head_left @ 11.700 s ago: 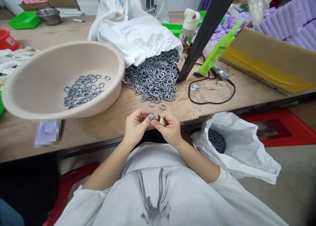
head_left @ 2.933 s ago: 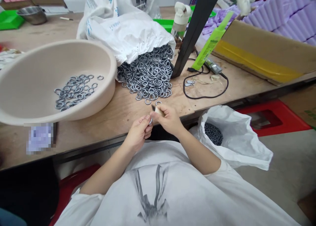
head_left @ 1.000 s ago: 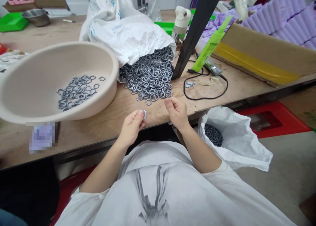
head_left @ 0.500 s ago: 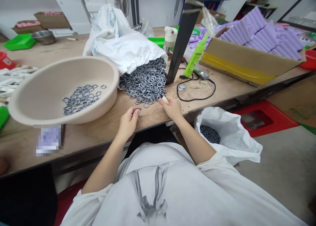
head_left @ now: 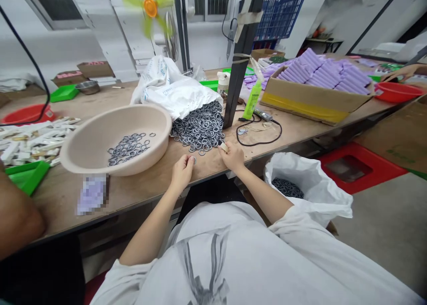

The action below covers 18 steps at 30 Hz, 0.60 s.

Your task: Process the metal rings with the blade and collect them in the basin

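Note:
Close to the table's front edge, my left hand pinches a grey ring between thumb and fingers. My right hand is closed around a small pale-handled tool with a dark tip; its exact kind cannot be made out. Just beyond both hands lies a heap of grey rings, spilling from the mouth of a white sack. To the left stands a wide beige basin with a smaller pile of rings in it.
A dark metal post rises behind my right hand. Beside it are a black cable and a green bottle. A box holds purple pieces. Below the edge hangs an open white bag of rings. Another person's arm is at left.
The camera view has tilted up and shifted left, bringing a fan and another person's arm into view. Both my hands keep their hold near the ring heap.

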{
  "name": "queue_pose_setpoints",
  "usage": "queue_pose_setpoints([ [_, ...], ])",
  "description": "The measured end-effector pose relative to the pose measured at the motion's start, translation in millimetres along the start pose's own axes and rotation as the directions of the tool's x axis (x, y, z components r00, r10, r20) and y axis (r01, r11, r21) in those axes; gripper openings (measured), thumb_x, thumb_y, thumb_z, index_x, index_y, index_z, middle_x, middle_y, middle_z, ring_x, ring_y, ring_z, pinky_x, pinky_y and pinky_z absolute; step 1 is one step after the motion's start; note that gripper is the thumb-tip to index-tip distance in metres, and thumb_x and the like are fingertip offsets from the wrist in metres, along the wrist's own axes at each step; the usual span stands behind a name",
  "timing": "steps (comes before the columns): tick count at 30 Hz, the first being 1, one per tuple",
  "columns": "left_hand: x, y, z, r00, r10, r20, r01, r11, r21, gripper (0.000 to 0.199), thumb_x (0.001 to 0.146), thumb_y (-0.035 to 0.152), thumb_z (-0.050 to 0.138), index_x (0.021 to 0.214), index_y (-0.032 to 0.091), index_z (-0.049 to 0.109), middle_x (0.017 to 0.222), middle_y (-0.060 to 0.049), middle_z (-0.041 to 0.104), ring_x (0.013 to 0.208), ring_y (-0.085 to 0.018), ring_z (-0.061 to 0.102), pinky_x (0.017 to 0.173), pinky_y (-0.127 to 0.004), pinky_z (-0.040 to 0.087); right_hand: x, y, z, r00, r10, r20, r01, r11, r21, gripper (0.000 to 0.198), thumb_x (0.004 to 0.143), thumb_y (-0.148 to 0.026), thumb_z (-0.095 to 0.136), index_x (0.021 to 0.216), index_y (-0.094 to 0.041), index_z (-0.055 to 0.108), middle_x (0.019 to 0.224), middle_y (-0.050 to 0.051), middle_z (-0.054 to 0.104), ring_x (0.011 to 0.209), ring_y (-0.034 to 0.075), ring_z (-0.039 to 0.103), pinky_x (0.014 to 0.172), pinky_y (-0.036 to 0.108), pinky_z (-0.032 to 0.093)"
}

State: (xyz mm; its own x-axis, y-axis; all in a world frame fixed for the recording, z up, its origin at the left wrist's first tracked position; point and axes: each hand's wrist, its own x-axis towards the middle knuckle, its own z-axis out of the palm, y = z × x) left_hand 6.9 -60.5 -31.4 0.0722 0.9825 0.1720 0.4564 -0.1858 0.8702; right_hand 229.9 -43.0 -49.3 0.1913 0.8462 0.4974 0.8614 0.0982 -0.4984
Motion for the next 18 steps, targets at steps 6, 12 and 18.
queue_pose_setpoints([
  [6,3.9,-1.9,1.5,0.997,0.026,-0.074,-0.032,0.996,-0.089,0.024,0.088,0.039,0.051,0.076,0.020,0.058,0.068,0.001,0.057,0.069,-0.016,0.051,0.067,-0.027,0.038,-3.2,-0.4,-3.5,0.999,-0.045,-0.024,0.046,0.999,0.017,0.018,0.087,-0.033,0.051,0.074,-0.021,0.058,0.074,0.007,0.064,0.073,0.022,0.056,0.066,0.031,0.035],
  [12,10.0,-3.8,3.3,0.988,0.028,-0.153,-0.061,0.975,-0.214,0.020,0.087,0.034,0.053,0.073,0.020,0.055,0.067,0.002,0.051,0.067,-0.014,0.045,0.067,-0.026,0.037,-4.3,-0.6,-3.6,0.998,-0.062,-0.011,0.062,0.998,-0.003,0.013,0.083,-0.027,0.051,0.076,-0.021,0.060,0.080,0.009,0.065,0.079,0.024,0.057,0.072,0.032,0.038],
  [18,20.7,-9.9,5.7,0.990,-0.043,-0.133,-0.004,0.943,-0.333,0.018,0.085,0.033,0.054,0.072,0.020,0.051,0.063,0.004,0.045,0.058,-0.011,0.040,0.058,-0.023,0.034,-3.1,-0.8,-2.8,0.999,-0.048,0.007,0.048,0.999,-0.007,0.017,0.085,-0.029,0.049,0.078,-0.020,0.061,0.084,0.011,0.066,0.083,0.025,0.059,0.074,0.033,0.038],
])
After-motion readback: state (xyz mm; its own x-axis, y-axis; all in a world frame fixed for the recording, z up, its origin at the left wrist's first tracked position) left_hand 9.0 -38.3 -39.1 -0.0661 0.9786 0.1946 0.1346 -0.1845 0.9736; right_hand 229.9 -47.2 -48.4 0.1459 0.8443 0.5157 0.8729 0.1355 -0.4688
